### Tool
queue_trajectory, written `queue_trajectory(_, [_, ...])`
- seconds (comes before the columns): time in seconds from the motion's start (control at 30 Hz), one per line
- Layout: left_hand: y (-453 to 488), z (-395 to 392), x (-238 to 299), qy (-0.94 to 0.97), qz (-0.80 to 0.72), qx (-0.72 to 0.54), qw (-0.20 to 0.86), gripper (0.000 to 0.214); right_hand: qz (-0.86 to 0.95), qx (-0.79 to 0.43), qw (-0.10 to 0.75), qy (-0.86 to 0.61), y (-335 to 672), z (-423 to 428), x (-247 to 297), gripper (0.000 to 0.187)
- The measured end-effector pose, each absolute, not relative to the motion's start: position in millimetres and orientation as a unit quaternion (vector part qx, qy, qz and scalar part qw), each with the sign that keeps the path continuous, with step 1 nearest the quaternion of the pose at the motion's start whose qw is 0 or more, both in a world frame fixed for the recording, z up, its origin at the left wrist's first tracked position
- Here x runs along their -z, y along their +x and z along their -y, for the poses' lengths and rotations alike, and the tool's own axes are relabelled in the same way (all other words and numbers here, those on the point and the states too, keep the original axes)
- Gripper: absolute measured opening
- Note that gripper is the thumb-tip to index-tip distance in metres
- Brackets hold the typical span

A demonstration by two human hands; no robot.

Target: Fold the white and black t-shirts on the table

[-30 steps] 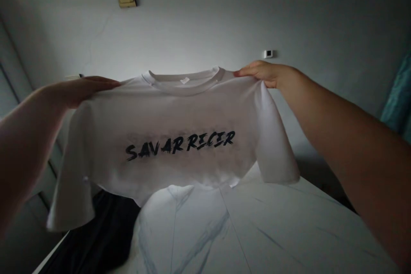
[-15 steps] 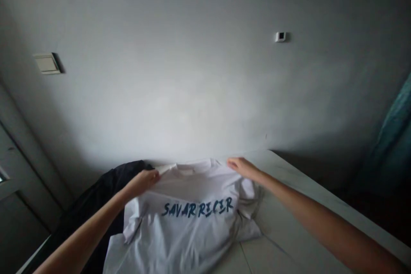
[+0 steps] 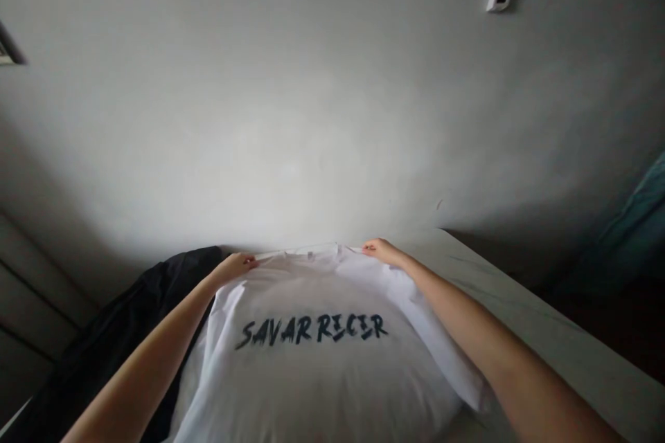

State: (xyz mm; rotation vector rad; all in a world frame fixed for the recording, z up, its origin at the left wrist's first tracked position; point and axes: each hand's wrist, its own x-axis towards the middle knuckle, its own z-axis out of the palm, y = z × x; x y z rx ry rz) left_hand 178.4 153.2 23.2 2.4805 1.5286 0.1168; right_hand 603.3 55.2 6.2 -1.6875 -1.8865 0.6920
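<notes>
A white T-shirt (image 3: 312, 381) with dark "SAVAR RECER" lettering spreads toward me, its front facing up. Its neckline lies at the far side, near the wall. My left hand (image 3: 237, 266) pinches the shirt at the left shoulder, fingers closed on the fabric. At the opposite shoulder, my right hand (image 3: 382, 251) grips the cloth between thumb and fingers. The right sleeve hangs down beside my right forearm. The lower hem runs out of view at the bottom.
Dark clothing (image 3: 150, 304) is heaped on the left, beside and partly behind my left arm. The white marbled table (image 3: 499, 297) extends to the right and meets the wall (image 3: 312, 118) at the back. A teal curtain (image 3: 634, 201) hangs at far right.
The shirt has been pulled flatter and wider, with fewer folds at its sleeves. Both hands still hold the shoulders, slightly higher in view. The camera view has shifted and tilted.
</notes>
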Motion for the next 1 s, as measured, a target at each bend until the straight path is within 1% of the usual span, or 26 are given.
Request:
queue_trajectory(0.1, [186,-178,-12,0.825,-0.561,-0.033,0.057,0.032,0.681,-0.139,0.183,-0.696,599,-80,20,0.022])
queue_trajectory(0.2, [184,-191,10,0.807,-0.588,-0.041,0.027,0.035,0.663,-0.084,0.136,-0.731,601,-93,37,0.023])
queue_trajectory(0.3, [183,-202,31,0.799,-0.599,-0.041,0.030,0.034,0.655,-0.065,0.123,-0.742,601,-107,48,0.029])
queue_trajectory(0.53, [177,-229,63,0.807,-0.587,-0.043,0.054,0.029,0.644,-0.027,0.098,-0.758,600,-140,67,0.033])
queue_trajectory(0.63, [176,-233,73,0.803,-0.593,-0.050,0.026,0.032,0.642,-0.017,0.083,-0.762,602,-151,71,0.034])
queue_trajectory(0.8, [180,-230,79,0.805,-0.593,-0.007,-0.021,0.033,0.651,0.000,0.059,-0.757,604,-163,71,0.036])
queue_trajectory(0.9, [183,-226,73,0.819,-0.570,-0.025,-0.057,0.028,0.650,0.014,0.051,-0.758,597,-161,67,0.037])
queue_trajectory(1.0, [198,-214,63,0.829,-0.545,-0.058,-0.114,0.023,0.650,0.042,0.054,-0.756,576,-151,64,0.035])
